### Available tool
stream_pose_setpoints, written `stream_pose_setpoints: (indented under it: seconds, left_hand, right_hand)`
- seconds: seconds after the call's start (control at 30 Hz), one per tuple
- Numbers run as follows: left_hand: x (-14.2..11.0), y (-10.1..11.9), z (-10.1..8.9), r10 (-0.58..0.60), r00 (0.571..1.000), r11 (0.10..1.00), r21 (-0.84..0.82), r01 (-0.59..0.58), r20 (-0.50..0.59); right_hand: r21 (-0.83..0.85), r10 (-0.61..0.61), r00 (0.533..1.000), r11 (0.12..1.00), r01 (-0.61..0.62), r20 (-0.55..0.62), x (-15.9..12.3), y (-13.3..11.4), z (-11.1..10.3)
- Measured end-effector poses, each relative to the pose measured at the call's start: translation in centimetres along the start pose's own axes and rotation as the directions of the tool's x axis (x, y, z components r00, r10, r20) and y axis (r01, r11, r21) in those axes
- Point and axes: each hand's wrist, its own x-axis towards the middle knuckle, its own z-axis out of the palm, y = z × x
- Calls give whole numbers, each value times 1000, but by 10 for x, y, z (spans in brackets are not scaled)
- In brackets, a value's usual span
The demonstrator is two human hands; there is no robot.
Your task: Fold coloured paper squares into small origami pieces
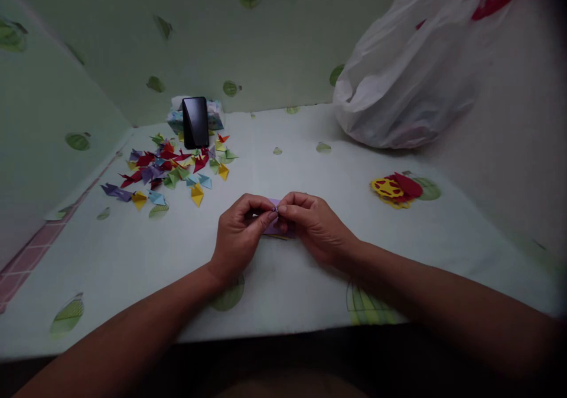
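A small piece of purple paper (273, 225) lies at the middle of the table, pinched between both my hands. My left hand (239, 232) has its fingers closed on the paper's left side. Pressed against it from the right, my right hand (312, 224) pinches the same paper with thumb and fingertips. Most of the paper is hidden under my fingers.
A heap of several folded paper pieces (170, 167) in red, purple, yellow, blue and green lies at the back left. A black phone (195, 121) stands behind it against a patterned box (215, 114). Red and yellow paper sheets (396, 188) lie right. A white plastic bag (411, 73) sits at the back right.
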Motion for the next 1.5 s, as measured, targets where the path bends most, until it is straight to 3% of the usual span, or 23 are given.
stream_pose_setpoints:
  seconds: [0.43,0.7,0.8,1.3,1.5]
  left_hand:
    - [1,3,1,-42,999,999,-9,42,15]
    - [4,2,-3,-152,987,975,-154,159,55]
    - [5,0,-4,-183,981,957,-220,191,59]
    - [4,0,-4,-223,973,946,-225,232,63]
    - [5,-1,-3,-176,982,958,-216,187,67]
  right_hand:
    - [4,-25,999,1000,25,23,2,4,-2]
    - [-210,-164,986,964,162,10,1,-1,-5]
    - [-264,-217,975,938,224,56,0,-4,-5]
    - [-202,-145,987,967,157,74,0,-3,-6]
    - [-263,-176,981,946,190,78,2,-2,-6]
